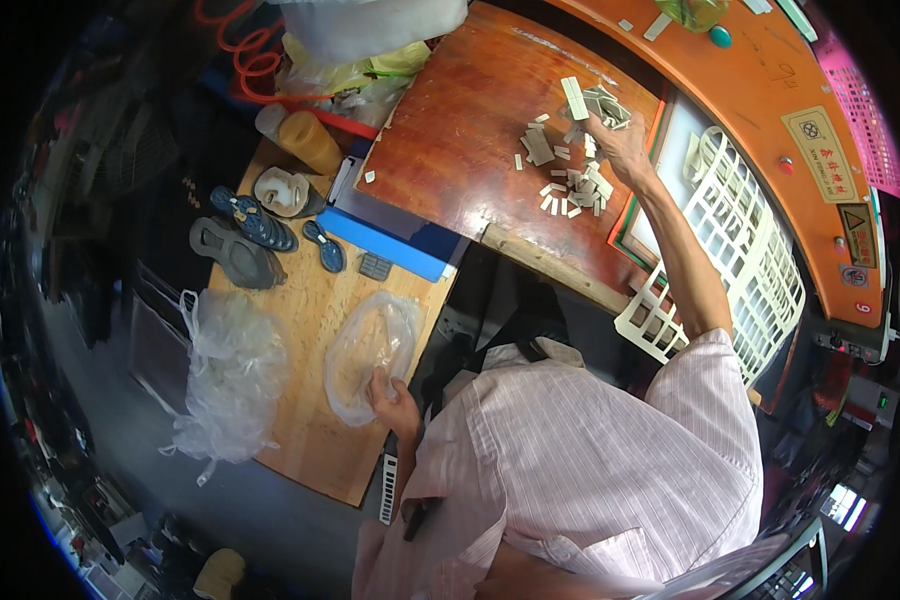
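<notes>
My right hand [620,145] reaches over the red-brown wooden board and closes around a bunch of small pale rectangular pieces [608,106]. One longer pale strip [574,98] stands out beside its fingertips. Below the hand, loose pale pieces [590,186] lie scattered in a heap on the board [450,130]. Lower left, my left hand [395,402] pinches the rim of a clear plastic bag [347,352], whose mouth is spread over a light wooden table. What lies inside the bag, if anything, I cannot make out.
Shoe soles [237,252] and a tape roll [310,140] sit on the light table [310,465]. Crumpled clear bags [232,370] hang at its left edge. A white lattice sheet [750,250] leans right of the board, beneath an orange machine panel [770,90].
</notes>
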Available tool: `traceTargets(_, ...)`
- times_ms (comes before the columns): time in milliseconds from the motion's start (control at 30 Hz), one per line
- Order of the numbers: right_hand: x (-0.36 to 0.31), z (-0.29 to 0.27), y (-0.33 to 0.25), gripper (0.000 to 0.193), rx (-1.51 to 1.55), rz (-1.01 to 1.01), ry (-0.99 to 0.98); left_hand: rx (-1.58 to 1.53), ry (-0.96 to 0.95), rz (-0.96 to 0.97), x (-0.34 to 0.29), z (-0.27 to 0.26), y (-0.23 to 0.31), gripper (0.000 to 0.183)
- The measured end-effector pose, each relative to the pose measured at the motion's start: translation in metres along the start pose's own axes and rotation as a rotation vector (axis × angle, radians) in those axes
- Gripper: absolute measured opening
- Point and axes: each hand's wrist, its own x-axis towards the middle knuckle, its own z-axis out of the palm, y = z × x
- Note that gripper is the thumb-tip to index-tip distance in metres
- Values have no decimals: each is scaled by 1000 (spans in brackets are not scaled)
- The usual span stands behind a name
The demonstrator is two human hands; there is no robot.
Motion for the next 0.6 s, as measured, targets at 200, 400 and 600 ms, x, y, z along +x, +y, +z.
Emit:
traceTargets(200,-16,32,-35,29,45,-55,-88,-76,54,-79,-15,-4,-5,33)
traceTargets(400,-43,84,-69,25,161,-169,-345,-24,100,-92,-33,-14,-8,32)
traceTargets(600,-82,167,-72,30,93,-32,-592,-39,72,-279,-54,-30,-1,27)
